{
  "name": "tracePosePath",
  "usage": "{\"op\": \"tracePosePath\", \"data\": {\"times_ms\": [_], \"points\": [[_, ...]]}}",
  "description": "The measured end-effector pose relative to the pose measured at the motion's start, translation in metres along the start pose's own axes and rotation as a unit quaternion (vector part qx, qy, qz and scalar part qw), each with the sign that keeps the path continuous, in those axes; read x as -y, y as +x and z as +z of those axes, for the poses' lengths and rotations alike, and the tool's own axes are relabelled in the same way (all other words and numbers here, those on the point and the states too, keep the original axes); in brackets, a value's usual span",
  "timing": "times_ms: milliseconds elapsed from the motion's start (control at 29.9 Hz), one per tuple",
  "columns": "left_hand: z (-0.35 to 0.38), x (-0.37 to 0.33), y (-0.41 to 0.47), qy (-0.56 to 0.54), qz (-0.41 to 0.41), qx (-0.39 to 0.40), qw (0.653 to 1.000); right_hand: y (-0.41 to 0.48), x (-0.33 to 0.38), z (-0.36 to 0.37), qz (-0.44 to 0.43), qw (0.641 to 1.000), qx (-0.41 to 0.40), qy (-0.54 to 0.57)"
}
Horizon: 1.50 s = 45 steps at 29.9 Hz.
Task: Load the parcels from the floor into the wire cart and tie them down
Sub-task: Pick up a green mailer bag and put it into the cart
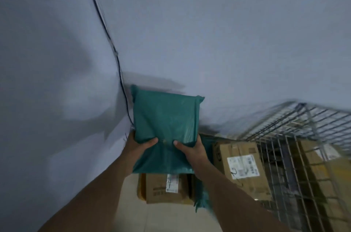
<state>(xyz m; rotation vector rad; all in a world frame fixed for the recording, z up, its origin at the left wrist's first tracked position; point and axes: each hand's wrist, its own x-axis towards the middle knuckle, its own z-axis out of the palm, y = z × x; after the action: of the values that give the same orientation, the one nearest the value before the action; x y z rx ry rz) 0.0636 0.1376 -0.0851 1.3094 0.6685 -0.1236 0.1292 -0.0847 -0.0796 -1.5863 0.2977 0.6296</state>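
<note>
Green bag [165, 115] is held up in both hands, left hand [141, 143] and right hand [191, 146] each clasping its lower part with thumbs on top, before the wall [209, 41] and above a box [163, 191] on the floor [131, 205]. Best, I judge, to swing it right over the cart [284, 117] rim and lay it flat on the boxes [311, 153] inside.

A thin black cable [120, 75] runs down the pale grey painted wall [209, 32]. Below lies a light tiled floor [161, 218].
</note>
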Motion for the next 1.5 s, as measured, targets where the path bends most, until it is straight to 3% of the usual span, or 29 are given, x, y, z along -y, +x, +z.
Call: {"op": "tracePosePath", "data": {"times_ms": [200,434,634,801,1002,1169,1503], "points": [[0.04,-0.162,-0.08,0.011,0.1,0.055,0.993,-0.073,0.156,-0.014,-0.107,0.994,-0.026,-0.026],[0.091,-0.341,-0.185,0.043,0.187,0.066,0.979,-0.2,0.33,-0.055,-0.215,0.976,-0.039,0.0],[0.138,-0.503,-0.294,0.054,0.3,0.076,0.949,-0.322,0.487,-0.086,-0.34,0.94,-0.039,0.006],[0.174,-0.596,-0.384,0.032,0.385,0.065,0.92,-0.407,0.578,-0.11,-0.427,0.902,-0.06,0.013],[0.226,-0.644,-0.455,0.014,0.426,0.087,0.9,-0.48,0.629,-0.154,-0.478,0.873,-0.098,0.008],[0.295,-0.655,-0.491,0.009,0.442,0.152,0.884,-0.537,0.636,-0.219,-0.491,0.853,-0.174,0.002],[0.512,-0.6,-0.575,0.04,0.415,0.381,0.825,-0.687,0.556,-0.405,-0.469,0.787,-0.4,0.022]]}}
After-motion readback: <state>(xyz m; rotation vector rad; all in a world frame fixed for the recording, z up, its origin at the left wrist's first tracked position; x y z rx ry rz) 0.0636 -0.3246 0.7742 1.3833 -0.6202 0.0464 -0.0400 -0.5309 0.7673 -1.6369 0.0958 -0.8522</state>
